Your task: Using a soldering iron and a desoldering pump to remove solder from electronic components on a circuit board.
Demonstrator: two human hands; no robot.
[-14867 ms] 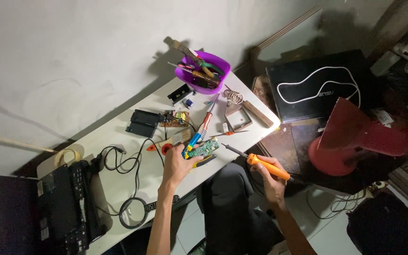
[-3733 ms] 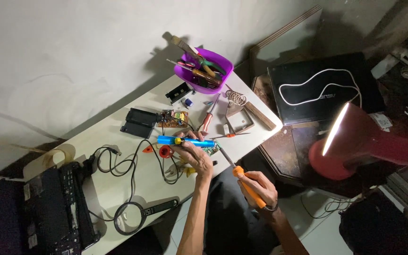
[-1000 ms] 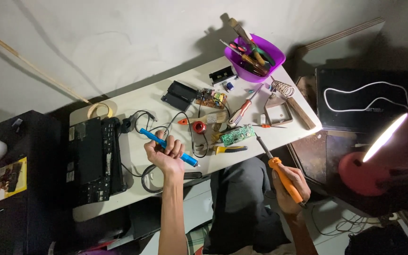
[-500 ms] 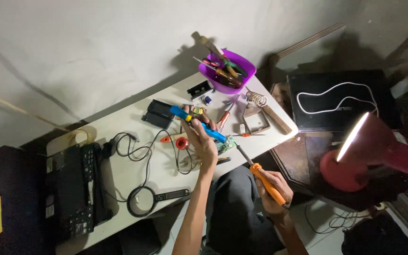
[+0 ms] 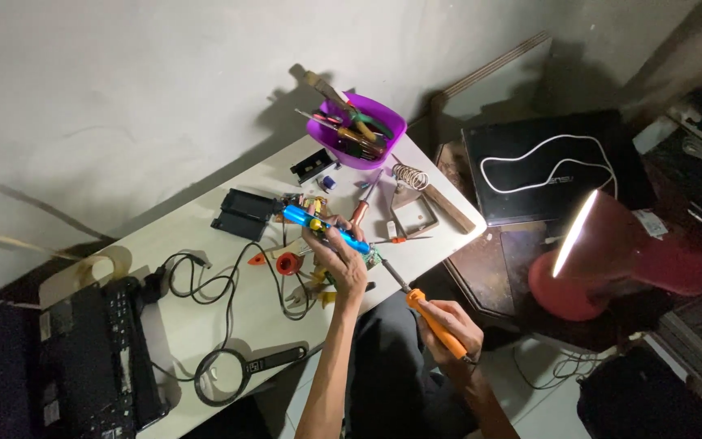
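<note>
My left hand grips a blue pen-shaped tool with a yellow button and holds it slanted over the white table, above a small green circuit board that is mostly hidden by the hand. My right hand is closed around an orange-handled soldering iron just off the table's near edge. The iron's dark tip points up-left toward the board. A red reel and black wires lie just left of my left hand.
A purple bowl of hand tools stands at the table's far corner, with a coiled iron stand beside it. A magnifying glass and a black device lie at the left. A lit red lamp and a closed black laptop sit to the right.
The view shifted right. My left hand carried the blue tool from the table's left side back over the circuit board. My right hand kept the soldering iron near the table edge.
</note>
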